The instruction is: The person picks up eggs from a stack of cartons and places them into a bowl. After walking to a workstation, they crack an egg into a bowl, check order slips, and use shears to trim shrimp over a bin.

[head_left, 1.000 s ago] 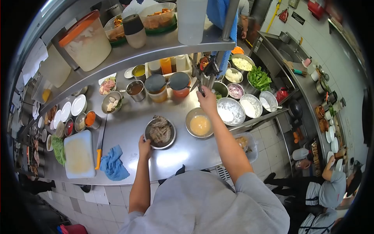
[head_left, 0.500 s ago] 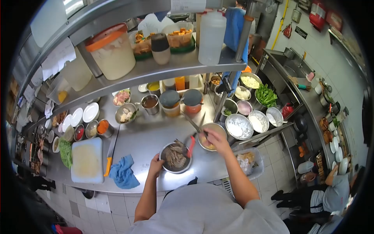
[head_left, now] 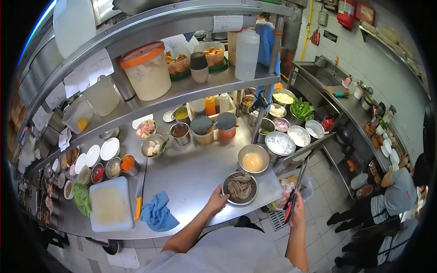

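My left hand (head_left: 218, 200) grips the near left rim of a metal bowl (head_left: 225, 182) of grey raw shrimp (head_left: 241, 186), which rests on the steel counter near its front edge. Past the counter's right end, my right hand (head_left: 297, 213) is closed around a long metal tool with a red-and-black handle (head_left: 288, 210). The tool's narrow metal part (head_left: 300, 174) points up and away; whether it is one piece or two held together I cannot tell. Just behind the shrimp stands a second metal bowl (head_left: 241, 154) with yellow-orange liquid (head_left: 252, 162) in it.
A white cutting board (head_left: 109, 204), a yellow-handled knife (head_left: 139, 207) and a blue cloth (head_left: 159, 211) lie to the left. Overhead runs a loaded steel shelf (head_left: 191, 93). Bowls of white powder (head_left: 280, 143) stand right. A plastic bin (head_left: 307, 189) sits below; a person (head_left: 398, 191) stands far right.
My right hand has left the bowl of yellow liquid and moved right and nearer me. The red-handled thing has gone from the shrimp bowl's rim. The view has shifted; my left hand still grips that bowl.
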`<state>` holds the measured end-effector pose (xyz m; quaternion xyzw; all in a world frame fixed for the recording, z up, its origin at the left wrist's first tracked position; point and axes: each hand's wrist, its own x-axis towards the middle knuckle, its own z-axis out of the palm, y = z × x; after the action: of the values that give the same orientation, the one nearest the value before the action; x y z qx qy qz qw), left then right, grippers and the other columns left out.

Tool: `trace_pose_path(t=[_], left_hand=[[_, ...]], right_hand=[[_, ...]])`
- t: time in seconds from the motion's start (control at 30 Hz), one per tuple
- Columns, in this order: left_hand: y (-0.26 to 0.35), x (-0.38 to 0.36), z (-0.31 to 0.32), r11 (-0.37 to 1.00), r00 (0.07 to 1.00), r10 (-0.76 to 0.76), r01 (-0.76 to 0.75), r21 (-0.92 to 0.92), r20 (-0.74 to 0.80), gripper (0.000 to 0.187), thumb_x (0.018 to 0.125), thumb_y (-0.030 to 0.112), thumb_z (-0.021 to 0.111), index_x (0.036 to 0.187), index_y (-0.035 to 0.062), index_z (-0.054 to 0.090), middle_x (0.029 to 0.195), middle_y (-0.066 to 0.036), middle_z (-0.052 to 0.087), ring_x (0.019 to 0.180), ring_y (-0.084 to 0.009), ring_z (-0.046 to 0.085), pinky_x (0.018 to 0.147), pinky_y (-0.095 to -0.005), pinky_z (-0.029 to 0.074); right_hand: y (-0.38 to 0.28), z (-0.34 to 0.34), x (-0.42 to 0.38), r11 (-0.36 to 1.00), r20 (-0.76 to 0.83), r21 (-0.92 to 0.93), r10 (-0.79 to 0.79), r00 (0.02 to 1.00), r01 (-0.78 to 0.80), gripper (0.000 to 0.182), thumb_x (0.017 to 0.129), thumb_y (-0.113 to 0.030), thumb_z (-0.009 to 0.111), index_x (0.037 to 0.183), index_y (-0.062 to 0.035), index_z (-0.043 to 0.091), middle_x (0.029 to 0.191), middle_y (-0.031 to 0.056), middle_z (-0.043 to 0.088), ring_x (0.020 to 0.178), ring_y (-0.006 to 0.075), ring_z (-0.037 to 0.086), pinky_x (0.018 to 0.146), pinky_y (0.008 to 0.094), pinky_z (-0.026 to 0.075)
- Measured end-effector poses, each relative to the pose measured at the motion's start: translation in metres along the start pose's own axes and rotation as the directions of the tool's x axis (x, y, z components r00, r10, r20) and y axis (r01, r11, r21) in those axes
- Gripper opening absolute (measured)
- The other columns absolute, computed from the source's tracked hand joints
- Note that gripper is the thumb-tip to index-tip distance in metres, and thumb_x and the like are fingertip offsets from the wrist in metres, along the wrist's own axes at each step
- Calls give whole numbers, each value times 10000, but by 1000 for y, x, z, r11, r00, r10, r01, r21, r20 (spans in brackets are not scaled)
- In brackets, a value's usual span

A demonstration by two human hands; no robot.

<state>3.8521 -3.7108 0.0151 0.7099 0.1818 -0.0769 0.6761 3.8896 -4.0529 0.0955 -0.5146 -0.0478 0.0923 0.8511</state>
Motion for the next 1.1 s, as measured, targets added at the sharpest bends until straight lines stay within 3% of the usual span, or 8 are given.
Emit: trace_pose_path(t=[0.07, 0.1, 0.2, 0.3, 0.4, 0.67, 0.9, 1.1], left_hand=[[-44, 26, 5, 929, 939, 301, -250, 271, -164, 644, 884, 135, 671, 1444, 18, 376, 1255, -214, 547, 997, -310, 602, 843, -394, 522], [-66, 29, 8, 850, 873, 441, -332, 409, -209, 648, 879, 148, 679, 1433, -4, 379, 1310, -242, 518, 1111, -361, 583, 946, -424, 499], [-21, 6, 9, 914, 916, 327, -244, 324, -231, 643, 859, 163, 693, 1398, -39, 407, 1387, -308, 434, 1314, -459, 398, 1122, -460, 326], [-23, 18, 3, 731, 802, 554, -341, 591, -222, 556, 868, 173, 666, 1346, -34, 472, 1378, -308, 440, 1285, -474, 423, 1110, -488, 340], [-9, 22, -9, 644, 700, 678, -421, 639, -223, 484, 871, 132, 646, 1320, 5, 519, 1311, -253, 525, 1231, -433, 469, 1075, -475, 366], [67, 0, 6, 789, 830, 483, -274, 549, -279, 220, 867, 119, 661, 1069, 33, 664, 1061, -134, 670, 1011, -304, 628, 849, -415, 495], [69, 48, 67, 500, 847, 531, -277, 820, -38, 151, 871, 124, 619, 1005, 83, 677, 1052, -139, 683, 1001, -364, 631, 834, -465, 509], [48, 94, 72, 451, 861, 500, -164, 877, -96, 303, 828, 186, 683, 1116, 107, 636, 1138, -145, 652, 1062, -350, 609, 908, -464, 495]], right_hand=[[7, -1, -20, 999, -33, 53, -1, 999, 2, 765, 834, -251, 701, 1479, -51, 340, 1254, 217, 606, 887, 204, 657, 757, 319, 551], [12, -7, -28, 988, -33, 154, 31, 999, -25, 737, 842, -112, 595, 1510, -49, 290, 1306, 253, 562, 900, 236, 651, 812, 347, 534], [1, 14, -54, 965, -37, 260, 51, 998, -39, 795, 834, -163, 634, 1527, -53, 261, 1335, 244, 533, 939, 238, 638, 836, 345, 521], [8, 2, -72, 988, -64, 153, 28, 998, -17, 919, 786, -172, 741, 1541, -56, 230, 1280, 211, 549, 907, 219, 607, 827, 319, 507], [6, -4, -85, 990, -126, 137, 46, 991, -29, 824, 828, -75, 698, 1528, -66, 265, 1214, 200, 600, 823, 191, 610, 724, 301, 497], [3, -26, -85, 992, -123, 123, 52, 991, -37, 683, 875, -141, 719, 1460, -91, 370, 1055, 82, 642, 719, 145, 577, 627, 278, 462], [-12, -71, -78, 988, -73, 101, 128, 989, -121, 577, 924, -146, 680, 1436, -113, 418, 1032, 90, 635, 689, 125, 575, 585, 254, 472], [-27, -133, -78, 978, -65, 88, 194, 979, -188, 585, 926, -145, 675, 1443, -105, 403, 1042, 104, 635, 679, 126, 580, 575, 253, 471]])
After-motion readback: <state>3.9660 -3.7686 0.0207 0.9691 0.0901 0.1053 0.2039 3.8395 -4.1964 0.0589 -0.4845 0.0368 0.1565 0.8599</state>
